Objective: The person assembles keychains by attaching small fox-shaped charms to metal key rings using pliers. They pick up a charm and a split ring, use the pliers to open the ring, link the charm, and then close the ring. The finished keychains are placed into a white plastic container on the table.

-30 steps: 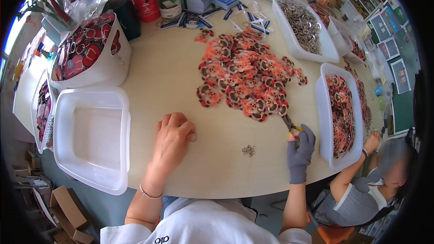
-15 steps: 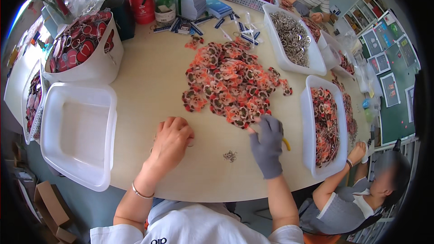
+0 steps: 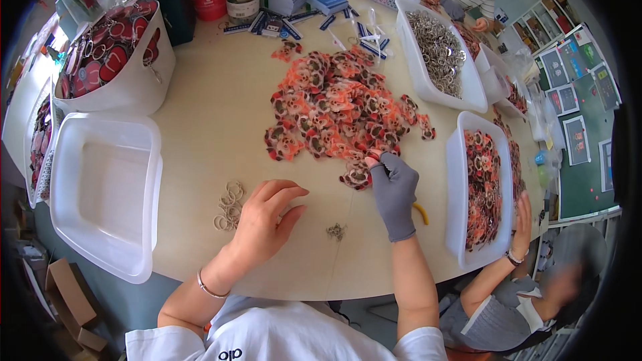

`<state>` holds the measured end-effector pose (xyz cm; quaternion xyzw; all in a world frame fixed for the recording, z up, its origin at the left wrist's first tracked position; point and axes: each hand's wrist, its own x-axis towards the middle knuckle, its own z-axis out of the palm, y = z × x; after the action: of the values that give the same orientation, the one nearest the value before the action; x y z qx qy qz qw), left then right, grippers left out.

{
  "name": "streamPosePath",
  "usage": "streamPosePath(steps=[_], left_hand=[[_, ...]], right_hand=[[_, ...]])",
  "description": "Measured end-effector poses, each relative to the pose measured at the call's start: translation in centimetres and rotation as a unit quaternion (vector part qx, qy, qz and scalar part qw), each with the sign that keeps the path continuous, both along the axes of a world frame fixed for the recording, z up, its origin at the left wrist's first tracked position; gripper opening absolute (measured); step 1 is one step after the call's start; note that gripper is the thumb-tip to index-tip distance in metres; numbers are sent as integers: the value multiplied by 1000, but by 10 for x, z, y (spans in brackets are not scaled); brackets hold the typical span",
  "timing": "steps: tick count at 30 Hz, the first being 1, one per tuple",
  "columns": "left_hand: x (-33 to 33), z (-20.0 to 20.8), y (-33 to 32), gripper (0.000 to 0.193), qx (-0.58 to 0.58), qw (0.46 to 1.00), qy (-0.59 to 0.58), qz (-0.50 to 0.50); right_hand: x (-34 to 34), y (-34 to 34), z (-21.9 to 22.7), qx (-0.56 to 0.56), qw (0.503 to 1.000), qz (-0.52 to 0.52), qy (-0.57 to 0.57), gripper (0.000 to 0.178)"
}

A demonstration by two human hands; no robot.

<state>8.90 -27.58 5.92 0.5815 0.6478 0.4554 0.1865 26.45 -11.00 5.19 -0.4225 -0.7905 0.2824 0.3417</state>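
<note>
A heap of flat, orange-red animal-shaped charms [image 3: 334,107] covers the middle of the table. At its near edge, my right hand [image 3: 396,190], in a grey glove with bare fingertips, pinches a charm [image 3: 355,175] by its side. My left hand [image 3: 269,219] is bare and hovers over the table with thumb and fingers apart, nothing visible in it. Just left of it lie several metal split rings [image 3: 229,207]. Between my hands sits a small cluster of little metal links [image 3: 336,231]. A yellow tool handle [image 3: 420,212] sticks out beside the gloved hand.
An open white tub [image 3: 152,200] stands at left, below a white bin [image 3: 164,73] of red keychains. On the right are tubs of metal clasps [image 3: 441,53] and finished-looking charms [image 3: 483,187]. A co-worker's hand [image 3: 521,224] touches the nearer tub; another person sits at the far right.
My left hand has shifted right and opened, uncovering the split rings. The gloved hand has closed on a charm at the heap's edge. The co-worker's hand has come to the tub.
</note>
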Motion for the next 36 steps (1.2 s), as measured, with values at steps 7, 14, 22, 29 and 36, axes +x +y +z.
streamPosePath(steps=[7, 14, 22, 29, 36], left_hand=[[1, 7, -2, 35, -20, 961, -274, 43], [1, 3, -10, 31, -33, 841, -539, -11], [-18, 7, -26, 22, 113, 795, -580, 137], [-21, 4, -33, 23, 82, 753, -634, 153], [-26, 9, -35, 25, 63, 735, -656, 163]], right_hand=[[-12, -30, 8, -138, 978, -52, 151, 8], [-41, -90, 38, -388, 890, 112, 210, 11], [-49, -81, 14, -78, 984, 159, -35, 16], [-72, -86, 14, 7, 962, 214, -169, 26], [-44, -66, 30, 38, 976, 161, -139, 19]])
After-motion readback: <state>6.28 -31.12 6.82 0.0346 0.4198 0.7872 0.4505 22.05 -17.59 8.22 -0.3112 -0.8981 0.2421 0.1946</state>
